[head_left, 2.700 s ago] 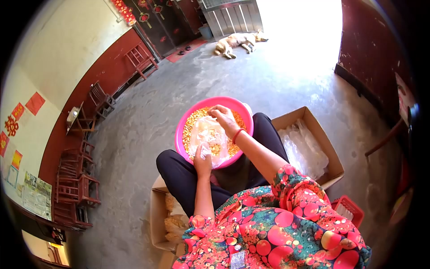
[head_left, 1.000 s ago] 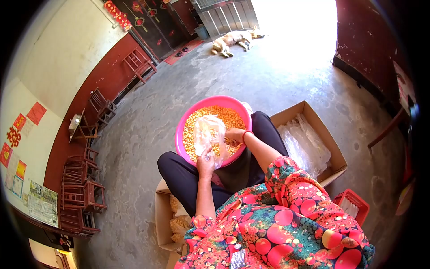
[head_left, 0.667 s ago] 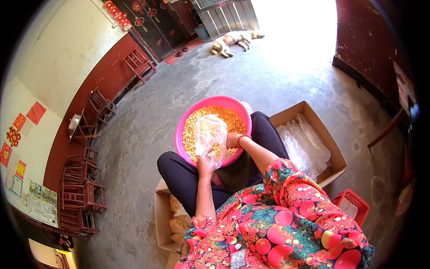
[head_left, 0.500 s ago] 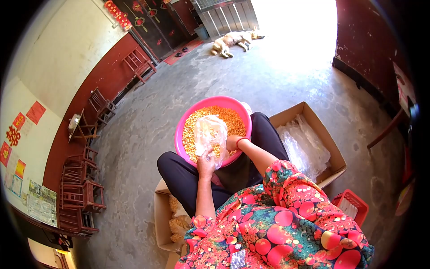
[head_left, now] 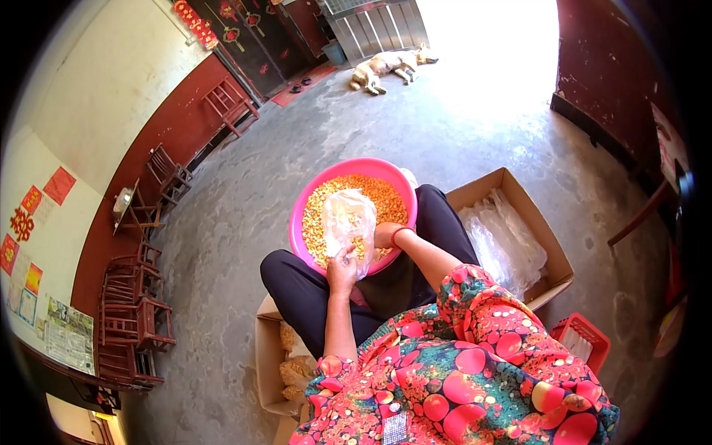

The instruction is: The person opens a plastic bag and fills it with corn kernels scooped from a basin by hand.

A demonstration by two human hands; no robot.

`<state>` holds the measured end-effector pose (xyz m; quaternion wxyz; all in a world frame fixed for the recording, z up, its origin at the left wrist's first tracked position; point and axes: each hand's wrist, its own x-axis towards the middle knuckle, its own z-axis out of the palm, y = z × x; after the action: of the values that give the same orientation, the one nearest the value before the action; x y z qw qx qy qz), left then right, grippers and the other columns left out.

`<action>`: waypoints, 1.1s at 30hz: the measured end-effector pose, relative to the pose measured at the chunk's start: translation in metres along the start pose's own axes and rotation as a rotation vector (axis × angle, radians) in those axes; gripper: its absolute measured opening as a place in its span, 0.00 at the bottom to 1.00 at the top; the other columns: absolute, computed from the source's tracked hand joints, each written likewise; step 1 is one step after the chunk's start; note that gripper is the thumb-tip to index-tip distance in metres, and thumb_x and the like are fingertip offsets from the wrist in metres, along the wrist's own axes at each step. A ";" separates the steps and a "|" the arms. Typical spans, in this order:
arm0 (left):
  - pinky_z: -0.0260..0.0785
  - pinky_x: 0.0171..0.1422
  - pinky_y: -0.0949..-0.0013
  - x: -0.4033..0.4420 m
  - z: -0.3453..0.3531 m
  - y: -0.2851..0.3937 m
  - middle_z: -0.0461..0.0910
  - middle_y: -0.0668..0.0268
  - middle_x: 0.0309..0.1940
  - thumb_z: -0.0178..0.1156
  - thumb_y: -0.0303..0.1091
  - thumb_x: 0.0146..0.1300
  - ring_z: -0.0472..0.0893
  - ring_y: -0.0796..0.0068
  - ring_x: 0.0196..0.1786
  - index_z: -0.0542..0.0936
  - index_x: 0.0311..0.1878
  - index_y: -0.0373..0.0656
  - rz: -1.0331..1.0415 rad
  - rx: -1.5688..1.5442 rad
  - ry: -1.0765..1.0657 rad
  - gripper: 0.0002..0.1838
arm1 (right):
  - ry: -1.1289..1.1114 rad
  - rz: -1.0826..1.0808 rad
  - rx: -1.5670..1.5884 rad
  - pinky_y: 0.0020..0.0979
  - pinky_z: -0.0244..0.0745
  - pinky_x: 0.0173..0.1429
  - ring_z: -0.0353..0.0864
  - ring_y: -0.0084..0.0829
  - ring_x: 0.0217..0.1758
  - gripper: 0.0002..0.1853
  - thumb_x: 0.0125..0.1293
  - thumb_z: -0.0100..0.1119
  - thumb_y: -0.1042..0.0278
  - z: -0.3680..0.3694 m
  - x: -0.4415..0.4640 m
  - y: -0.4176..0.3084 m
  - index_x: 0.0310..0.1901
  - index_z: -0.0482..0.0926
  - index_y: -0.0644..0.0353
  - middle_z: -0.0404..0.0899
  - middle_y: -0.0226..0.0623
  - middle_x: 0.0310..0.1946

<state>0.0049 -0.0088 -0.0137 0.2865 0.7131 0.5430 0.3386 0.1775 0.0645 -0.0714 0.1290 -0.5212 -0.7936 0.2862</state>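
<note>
A pink basin (head_left: 299, 215) full of orange-yellow corn kernels (head_left: 382, 196) sits between my legs. Over the kernels lies a clear plastic bag (head_left: 345, 215), with some kernels showing through or beside its lower part. My left hand (head_left: 342, 271) pinches the bag's near edge at the basin's front rim. My right hand (head_left: 386, 235), with a red band at the wrist, reaches down at the bag's right side, close to the kernels. Its fingertips are hidden, so what they hold cannot be made out.
On my right stand a cardboard box (head_left: 552, 285) with clear plastic bags (head_left: 504, 241) and a red basket (head_left: 602, 348). A box (head_left: 267, 371) with yellowish-brown contents is at my left. A dog (head_left: 389, 67) lies ahead; wooden chairs (head_left: 137, 322) line the left wall.
Almost nothing differs. My left hand and the near edge of the bag have shifted very slightly; my right hand stays beside the bag.
</note>
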 end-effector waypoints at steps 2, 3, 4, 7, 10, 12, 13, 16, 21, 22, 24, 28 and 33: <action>0.68 0.42 0.75 0.000 0.000 -0.001 0.79 0.61 0.33 0.49 0.24 0.47 0.78 0.76 0.34 0.77 0.42 0.37 0.005 -0.005 0.001 0.16 | -0.028 0.046 -0.024 0.35 0.70 0.45 0.77 0.41 0.41 0.18 0.46 0.50 0.69 -0.005 -0.003 -0.007 0.40 0.76 0.65 0.76 0.49 0.39; 0.68 0.42 0.75 0.001 0.001 -0.002 0.79 0.61 0.34 0.49 0.24 0.47 0.78 0.76 0.34 0.77 0.42 0.37 0.007 0.002 0.002 0.17 | -0.055 0.093 -0.048 0.35 0.70 0.44 0.77 0.41 0.41 0.18 0.45 0.51 0.69 -0.009 -0.005 -0.010 0.40 0.77 0.64 0.76 0.49 0.38; 0.68 0.42 0.75 0.001 0.001 -0.002 0.79 0.61 0.34 0.49 0.24 0.47 0.78 0.76 0.34 0.77 0.42 0.37 0.008 0.009 0.003 0.17 | -0.056 0.093 -0.048 0.35 0.70 0.44 0.77 0.41 0.41 0.18 0.45 0.51 0.69 -0.012 -0.008 -0.012 0.40 0.77 0.64 0.76 0.49 0.38; 0.69 0.44 0.67 0.000 0.001 -0.001 0.79 0.56 0.35 0.50 0.27 0.47 0.79 0.62 0.38 0.78 0.42 0.43 0.008 -0.003 0.019 0.17 | -0.123 0.148 -0.064 0.35 0.71 0.43 0.77 0.41 0.39 0.18 0.43 0.53 0.70 -0.033 -0.027 -0.033 0.39 0.77 0.64 0.77 0.48 0.37; 0.68 0.46 0.67 0.003 0.004 -0.008 0.78 0.56 0.36 0.50 0.27 0.47 0.78 0.61 0.40 0.77 0.43 0.42 0.044 0.009 0.049 0.17 | -0.140 0.173 -0.059 0.35 0.71 0.42 0.77 0.41 0.39 0.18 0.42 0.55 0.70 -0.028 -0.021 -0.027 0.39 0.77 0.64 0.77 0.48 0.37; 0.68 0.47 0.67 0.003 0.003 -0.008 0.78 0.56 0.37 0.50 0.27 0.47 0.78 0.61 0.41 0.77 0.43 0.42 0.052 0.010 0.054 0.17 | -0.080 0.110 -0.049 0.35 0.71 0.42 0.77 0.41 0.39 0.17 0.43 0.54 0.70 -0.019 -0.014 -0.018 0.39 0.77 0.64 0.77 0.48 0.37; 0.68 0.48 0.66 0.003 0.003 -0.007 0.78 0.55 0.37 0.50 0.27 0.47 0.78 0.61 0.41 0.77 0.43 0.41 0.060 0.011 0.058 0.17 | -0.081 0.110 -0.048 0.35 0.71 0.42 0.77 0.41 0.39 0.17 0.43 0.54 0.70 -0.015 -0.011 -0.014 0.39 0.77 0.64 0.77 0.48 0.37; 0.67 0.50 0.71 0.002 0.001 -0.003 0.78 0.57 0.38 0.50 0.24 0.46 0.77 0.68 0.42 0.75 0.44 0.35 0.044 0.021 0.035 0.18 | 0.043 -0.006 0.032 0.38 0.69 0.42 0.76 0.44 0.38 0.14 0.44 0.56 0.68 -0.010 -0.008 -0.009 0.36 0.78 0.62 0.77 0.50 0.33; 0.66 0.50 0.71 0.000 0.000 0.003 0.78 0.56 0.37 0.50 0.24 0.46 0.77 0.67 0.42 0.75 0.45 0.35 0.048 0.021 0.046 0.19 | -0.055 0.076 -0.035 0.37 0.70 0.41 0.77 0.42 0.37 0.15 0.44 0.53 0.70 -0.042 -0.034 -0.037 0.37 0.78 0.62 0.77 0.48 0.36; 0.66 0.50 0.71 0.000 -0.001 0.005 0.78 0.56 0.37 0.50 0.25 0.46 0.77 0.67 0.42 0.75 0.45 0.35 0.048 0.031 0.049 0.19 | -0.056 0.076 -0.035 0.37 0.70 0.41 0.77 0.42 0.37 0.15 0.44 0.53 0.70 -0.037 -0.030 -0.031 0.37 0.78 0.62 0.77 0.48 0.36; 0.66 0.50 0.71 -0.001 -0.002 0.007 0.78 0.56 0.37 0.50 0.25 0.46 0.77 0.67 0.42 0.75 0.45 0.35 0.046 0.024 0.047 0.19 | 0.090 -0.089 -0.075 0.36 0.71 0.39 0.77 0.41 0.35 0.14 0.44 0.53 0.70 -0.017 -0.013 -0.009 0.36 0.78 0.62 0.78 0.47 0.32; 0.66 0.50 0.71 -0.001 -0.002 0.008 0.78 0.56 0.37 0.50 0.25 0.46 0.77 0.67 0.42 0.75 0.46 0.35 0.064 0.027 0.046 0.19 | 0.113 -0.130 0.013 0.35 0.70 0.29 0.76 0.38 0.24 0.10 0.47 0.51 0.69 -0.001 0.009 0.017 0.31 0.78 0.63 0.77 0.45 0.24; 0.67 0.48 0.69 -0.001 -0.001 0.008 0.78 0.56 0.37 0.50 0.25 0.46 0.78 0.64 0.41 0.75 0.46 0.37 0.066 0.018 0.048 0.20 | -0.021 0.321 0.790 0.27 0.55 0.13 0.62 0.25 0.09 0.10 0.53 0.48 0.70 -0.045 -0.027 -0.022 0.18 0.71 0.63 0.66 0.35 0.11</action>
<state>0.0085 -0.0122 -0.0065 0.2557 0.7249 0.5287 0.3600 0.1952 0.0484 -0.0202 0.2646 -0.5457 -0.5328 0.5902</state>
